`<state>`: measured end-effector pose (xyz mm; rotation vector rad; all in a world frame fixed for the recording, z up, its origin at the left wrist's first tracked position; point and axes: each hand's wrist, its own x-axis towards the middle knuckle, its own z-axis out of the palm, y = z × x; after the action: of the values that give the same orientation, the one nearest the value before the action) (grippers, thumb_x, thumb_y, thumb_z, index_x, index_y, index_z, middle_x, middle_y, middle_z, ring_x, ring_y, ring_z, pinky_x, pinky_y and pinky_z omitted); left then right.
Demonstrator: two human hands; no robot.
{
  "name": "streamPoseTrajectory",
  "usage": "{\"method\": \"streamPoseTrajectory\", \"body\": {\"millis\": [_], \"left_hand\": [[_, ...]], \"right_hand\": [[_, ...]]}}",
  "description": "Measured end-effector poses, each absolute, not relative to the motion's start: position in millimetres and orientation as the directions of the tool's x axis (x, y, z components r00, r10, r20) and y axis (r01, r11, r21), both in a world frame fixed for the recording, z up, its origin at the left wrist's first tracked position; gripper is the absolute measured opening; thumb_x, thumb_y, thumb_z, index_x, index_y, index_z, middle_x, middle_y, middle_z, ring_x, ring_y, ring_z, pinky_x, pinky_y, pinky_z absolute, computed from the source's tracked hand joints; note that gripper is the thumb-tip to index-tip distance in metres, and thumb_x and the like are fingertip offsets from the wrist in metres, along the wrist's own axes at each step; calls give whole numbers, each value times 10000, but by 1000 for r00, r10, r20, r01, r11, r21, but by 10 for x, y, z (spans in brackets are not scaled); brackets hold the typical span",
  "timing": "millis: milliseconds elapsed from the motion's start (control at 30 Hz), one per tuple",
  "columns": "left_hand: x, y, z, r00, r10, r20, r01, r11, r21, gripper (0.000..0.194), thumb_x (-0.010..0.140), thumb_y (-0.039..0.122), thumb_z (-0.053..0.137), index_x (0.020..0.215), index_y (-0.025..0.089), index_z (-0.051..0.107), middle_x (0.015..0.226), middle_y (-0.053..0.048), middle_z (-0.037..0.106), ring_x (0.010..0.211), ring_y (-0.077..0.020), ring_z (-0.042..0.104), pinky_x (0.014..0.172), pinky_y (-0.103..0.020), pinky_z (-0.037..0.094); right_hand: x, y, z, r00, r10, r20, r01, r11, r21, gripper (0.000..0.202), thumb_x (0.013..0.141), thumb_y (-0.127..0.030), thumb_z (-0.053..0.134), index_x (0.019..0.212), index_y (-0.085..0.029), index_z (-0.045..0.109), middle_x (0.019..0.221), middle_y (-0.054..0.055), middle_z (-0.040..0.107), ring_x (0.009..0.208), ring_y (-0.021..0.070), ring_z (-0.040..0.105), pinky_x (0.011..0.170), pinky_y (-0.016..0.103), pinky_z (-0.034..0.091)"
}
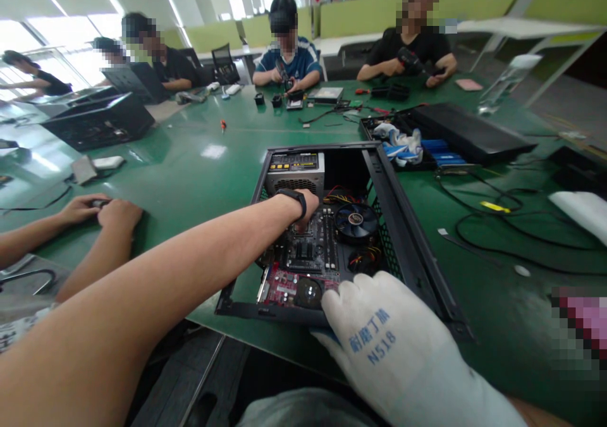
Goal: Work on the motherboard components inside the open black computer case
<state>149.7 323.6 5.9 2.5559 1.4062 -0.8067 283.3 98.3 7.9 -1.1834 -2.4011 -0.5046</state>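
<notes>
An open computer case (pixel 417 250) lies on the green table in front of me. My left hand (pixel 306 205), bare with a black wristband, reaches inside, low over the motherboard (pixel 306 250) and just below the power supply (pixel 296 174). Its fingertips are hidden. My right hand (pixel 374 326), in a white glove with blue print, grips the near edge of the case, with fingers over the rim and thumb on the outside. Beside those fingers is a red graphics card (pixel 284 286). A round black fan (pixel 355 220) sits right of the motherboard.
To the left, another person's hands (pixel 107 212) hold a small object. Behind the case lie a crumpled glove (pixel 401 143) and a black panel (pixel 469 129). Loose cables (pixel 493 205) spread on the right. People work across the table (pixel 190 142), one with a power drill (pixel 412 60).
</notes>
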Motion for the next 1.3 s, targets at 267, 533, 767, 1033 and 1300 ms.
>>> {"method": "streamPoseTrajectory", "body": {"millis": [267, 533, 767, 1033, 1300], "left_hand": [[1542, 3170, 160, 416, 727, -546, 781, -593, -194, 553, 441, 279, 906, 953, 117, 772, 1018, -167, 744, 978, -307, 682, 852, -317, 534], [1524, 3178, 145, 404, 744, -532, 821, -551, -147, 561, 425, 262, 908, 953, 124, 779, 968, -161, 749, 1003, -316, 678, 874, -308, 523], [1512, 3224, 88, 413, 720, -558, 759, -611, -227, 546, 534, 309, 869, 1024, 95, 757, 1014, -172, 742, 972, -301, 687, 847, -310, 536], [1529, 3211, 109, 410, 719, -561, 751, -615, -239, 502, 540, 314, 865, 989, 113, 767, 1016, -157, 745, 983, -288, 686, 853, -285, 527], [1529, 3210, 100, 419, 720, -554, 740, -624, -251, 500, 553, 333, 856, 997, 121, 765, 1052, -159, 738, 998, -292, 680, 865, -304, 526]], "right_hand": [[2857, 960, 32, -559, 648, 517, 804, 577, 146, 356, 702, -412, 757, 976, -212, 648, 862, 48, 708, 805, 280, 625, 885, 454, 372], [2853, 974, 55, -554, 665, 501, 810, 570, 137, 345, 686, -429, 768, 929, -217, 645, 828, 43, 701, 748, 255, 609, 840, 433, 377], [2871, 949, -12, -560, 635, 532, 802, 577, 154, 407, 678, -431, 787, 987, -209, 643, 883, 45, 709, 826, 275, 623, 923, 455, 359], [2876, 953, 28, -567, 630, 530, 796, 586, 155, 414, 682, -434, 786, 991, -198, 646, 888, 53, 714, 836, 276, 630, 913, 445, 364], [2857, 965, 59, -564, 639, 523, 797, 588, 142, 403, 648, -423, 810, 945, -197, 659, 849, 48, 710, 773, 271, 625, 855, 442, 384]]}}
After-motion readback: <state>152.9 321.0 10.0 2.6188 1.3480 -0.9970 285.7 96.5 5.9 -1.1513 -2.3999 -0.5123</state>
